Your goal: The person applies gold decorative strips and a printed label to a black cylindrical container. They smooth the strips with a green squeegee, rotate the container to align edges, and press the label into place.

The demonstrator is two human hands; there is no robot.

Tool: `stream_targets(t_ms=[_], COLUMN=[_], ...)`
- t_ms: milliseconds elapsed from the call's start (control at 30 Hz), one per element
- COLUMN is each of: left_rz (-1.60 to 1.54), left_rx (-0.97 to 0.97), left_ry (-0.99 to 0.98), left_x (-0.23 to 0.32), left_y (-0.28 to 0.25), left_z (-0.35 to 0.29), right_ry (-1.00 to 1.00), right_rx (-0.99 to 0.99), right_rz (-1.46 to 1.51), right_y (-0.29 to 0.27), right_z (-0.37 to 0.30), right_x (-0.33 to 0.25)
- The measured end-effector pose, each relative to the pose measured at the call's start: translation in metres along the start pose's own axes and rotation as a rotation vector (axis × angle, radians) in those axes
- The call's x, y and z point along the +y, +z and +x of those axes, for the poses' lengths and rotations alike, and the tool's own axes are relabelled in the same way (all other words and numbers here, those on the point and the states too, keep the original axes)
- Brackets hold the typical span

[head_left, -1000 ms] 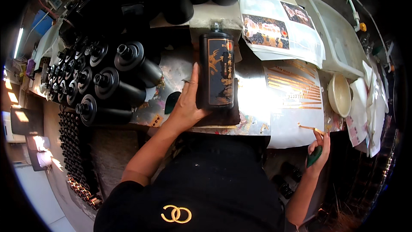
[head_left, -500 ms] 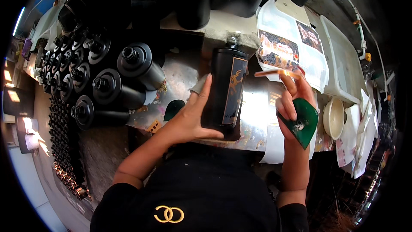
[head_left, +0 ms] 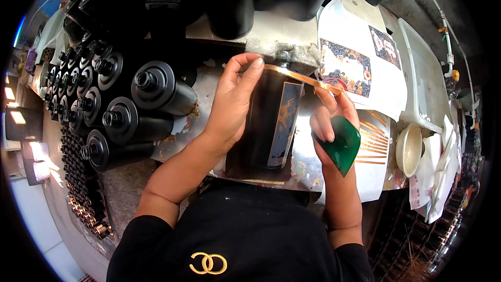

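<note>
A narrow gold strip (head_left: 296, 75) stretches across the shoulder of a black bottle (head_left: 258, 125), pinched at one end by my left hand (head_left: 228, 104) and at the other by my right hand (head_left: 336, 109). The bottle is in front of me, its neck pointing away beside a folded grey cloth (head_left: 308, 54). Along its right side runs a gold-edged panel (head_left: 285, 125) with gold and dark patterning. A green pointed flat scraper (head_left: 342, 149) is also tucked in my right hand, below the fingers pinching the strip.
Several black bottles (head_left: 125, 120) crowd the left side, and large black cylinders (head_left: 229, 5) stand at the back. On the right are printed sheets (head_left: 386, 81), a sheet of gold strips (head_left: 373, 138), a cream bowl (head_left: 408, 149) and a pale tray (head_left: 425, 73).
My left hand has moved from the bottle's lower left side up to its shoulder and taken one strip end. My right hand has brought the strip left against the bottle.
</note>
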State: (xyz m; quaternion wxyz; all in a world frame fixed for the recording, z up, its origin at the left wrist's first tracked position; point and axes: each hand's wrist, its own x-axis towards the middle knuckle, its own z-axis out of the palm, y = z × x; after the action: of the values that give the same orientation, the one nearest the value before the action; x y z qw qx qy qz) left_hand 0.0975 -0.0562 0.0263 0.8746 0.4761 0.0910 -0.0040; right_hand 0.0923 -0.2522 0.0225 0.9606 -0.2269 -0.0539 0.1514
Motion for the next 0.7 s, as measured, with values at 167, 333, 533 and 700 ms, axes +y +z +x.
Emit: stream_targets(t_ms=[167,333,533,700], left_rz=[0.016,0.012,-0.082,0.015], left_rx=[0.054,0.021,0.036,0.037], left_ry=[0.016,0.019,-0.036,-0.007], left_x=[-0.001,0.0,0.0,0.002], left_y=[0.011,0.01,0.009,0.015], left_z=[0.0,-0.005,-0.003,-0.004], right_ry=[-0.024,-0.018,-0.022,-0.011], right_rx=[-0.091,-0.021,-0.028,0.018], right_rz=[0.007,0.02,0.023,0.022], right_y=[-0.006,-0.014,-0.025,-0.025], right_z=[-0.003,-0.004,-0.001,0.005], right_x=[-0.003,-0.005,-0.004,-0.004])
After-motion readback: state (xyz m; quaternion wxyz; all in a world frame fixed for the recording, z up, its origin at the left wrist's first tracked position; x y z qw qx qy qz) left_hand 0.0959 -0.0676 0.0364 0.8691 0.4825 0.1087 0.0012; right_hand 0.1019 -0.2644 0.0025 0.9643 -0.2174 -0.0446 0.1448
